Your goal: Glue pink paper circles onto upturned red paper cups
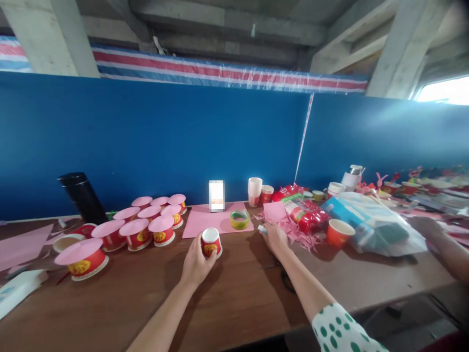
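My left hand is wrapped round a red paper cup with a yellow emblem. The cup stands upside down on the brown table, its white base facing up. Further right, my right hand is closed on a small white object, too small to name, beside pink paper shreds. Between the hands and slightly behind them, a roll of tape lies on a pink paper sheet. Dark-handled scissors lie partly hidden under my right forearm.
Several upturned red cups topped with pink discs stand at left, near a black bottle. A blurred phone-like screen leans by the blue partition. At right are an orange cup, a plastic bag and another person's hand.
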Available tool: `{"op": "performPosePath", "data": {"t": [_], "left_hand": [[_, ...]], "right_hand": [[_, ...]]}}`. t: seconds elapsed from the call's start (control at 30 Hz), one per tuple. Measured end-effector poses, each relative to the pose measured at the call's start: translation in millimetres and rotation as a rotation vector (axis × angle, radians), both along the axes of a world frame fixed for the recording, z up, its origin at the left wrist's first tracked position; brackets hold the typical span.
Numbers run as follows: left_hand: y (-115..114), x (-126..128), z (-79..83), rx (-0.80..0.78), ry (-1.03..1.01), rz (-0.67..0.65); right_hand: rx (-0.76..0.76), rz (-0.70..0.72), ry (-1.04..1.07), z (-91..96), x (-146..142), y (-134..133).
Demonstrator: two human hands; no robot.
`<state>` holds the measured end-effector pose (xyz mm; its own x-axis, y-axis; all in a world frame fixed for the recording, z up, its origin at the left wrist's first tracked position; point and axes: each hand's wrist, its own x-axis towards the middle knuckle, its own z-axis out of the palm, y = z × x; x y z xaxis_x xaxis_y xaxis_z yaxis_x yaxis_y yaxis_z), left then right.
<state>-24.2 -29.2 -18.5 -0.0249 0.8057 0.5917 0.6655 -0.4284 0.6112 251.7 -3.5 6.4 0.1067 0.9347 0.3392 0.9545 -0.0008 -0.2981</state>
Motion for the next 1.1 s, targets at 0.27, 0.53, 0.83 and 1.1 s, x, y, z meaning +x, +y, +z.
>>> {"op": "performPosePath", "data": {"t": [0.27, 0.53, 0.83, 1.1], "left_hand": [[-18.9, 7.7, 25.7, 0.233, 0.014, 0.014], [-13.7, 95.6, 38.2, -0.237, -0.514, -0.440], [7.9, 126.7, 1.2, -0.471, -0.991, -0.609], [7.2, 120.8, 2.9, -0.587, -1.163, -0.569]], "right_hand": [[0.203, 0.079, 0.254, 4.8, -5.2, -12.6], [0.186, 0.464, 0.837, -0.7, -18.8, -9.5], [0.058, 0.653, 0.875, -5.7, -20.5, -11.0], [0.029, 0.662, 0.902, -6.5, -21.9, -10.9]]}}
